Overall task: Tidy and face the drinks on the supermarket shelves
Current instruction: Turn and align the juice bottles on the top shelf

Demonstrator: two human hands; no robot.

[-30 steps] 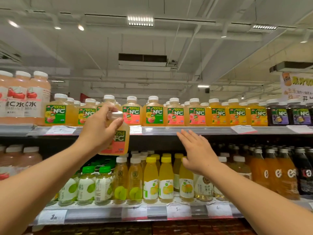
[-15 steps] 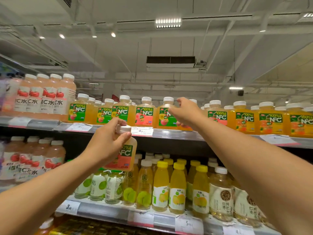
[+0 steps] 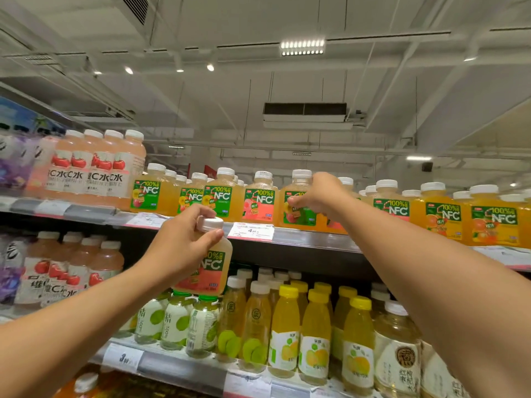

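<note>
Right hand now grips shelved "100% NFC" bottle; left hand holds another.

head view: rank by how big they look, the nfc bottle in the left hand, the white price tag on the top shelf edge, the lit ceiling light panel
1. NFC bottle in the left hand, largest, though it is nearest the camera.
2. and 3. White price tag and ceiling light panel look about alike; the panel is much farther off, so I won't rank them.
</note>
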